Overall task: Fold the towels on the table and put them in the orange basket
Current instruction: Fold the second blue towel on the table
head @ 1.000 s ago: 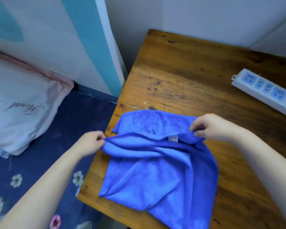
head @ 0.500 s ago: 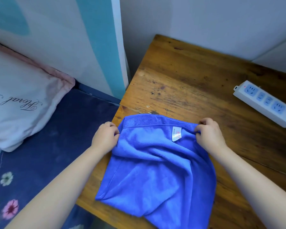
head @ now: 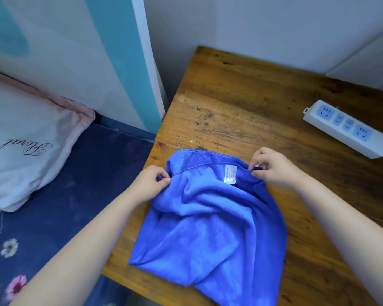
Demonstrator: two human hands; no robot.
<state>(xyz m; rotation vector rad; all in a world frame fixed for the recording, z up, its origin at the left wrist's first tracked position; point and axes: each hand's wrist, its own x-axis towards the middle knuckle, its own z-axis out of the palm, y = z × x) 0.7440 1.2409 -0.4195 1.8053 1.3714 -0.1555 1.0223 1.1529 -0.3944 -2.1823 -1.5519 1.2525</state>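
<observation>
Now I see my left hand and right hand each pinching a far corner of the blue towel, which spreads between them on the counter.

Towel solid royal blue; white label with red print. Table amber-brown wood, dark streaks. Power strip white, pale-blue sockets, red light. Pillow white, pink edge, black script. Bedsheet navy, white and pink flowers. Wall panel teal and white.
</observation>
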